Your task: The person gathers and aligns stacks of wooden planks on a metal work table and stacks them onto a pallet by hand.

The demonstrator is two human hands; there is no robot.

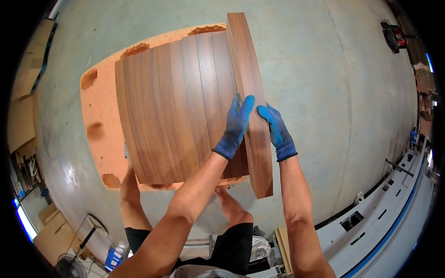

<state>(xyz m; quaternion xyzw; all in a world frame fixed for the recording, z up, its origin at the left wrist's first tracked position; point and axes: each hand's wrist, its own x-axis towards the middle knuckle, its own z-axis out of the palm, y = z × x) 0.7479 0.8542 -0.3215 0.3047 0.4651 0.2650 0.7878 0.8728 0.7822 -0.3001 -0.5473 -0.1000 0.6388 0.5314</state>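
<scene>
I saw both hands in blue gloves on one dark walnut-coloured plank (250,102), which stood tilted on its long edge at the right end of a row of like planks (176,106) laid flat, side by side, on an orange particle-board pallet (99,116) resting on the grey concrete floor (333,92). The left hand (235,127) lay flat against the plank's broad face, its fingers (243,109) pressed together and pointing far, with the palm near the seam where the plank met the row. The right hand (277,132) gripped the plank's outer right edge, fingers close together and curled on the wood; I could not tell where the thumb sat. The plank ran from the far edge of the pallet to past its near edge, overhanging toward the person's bare legs (134,194). To lay it down well, I judged the hands should keep one on the face and one on the edge, let the plank tip gently to the left until it sat flush against its neighbour, and keep the fingertips out of the closing seam. A pale machine bed with a blue stripe (384,217) stood near right, and a fan (69,264) stood at the near left.
</scene>
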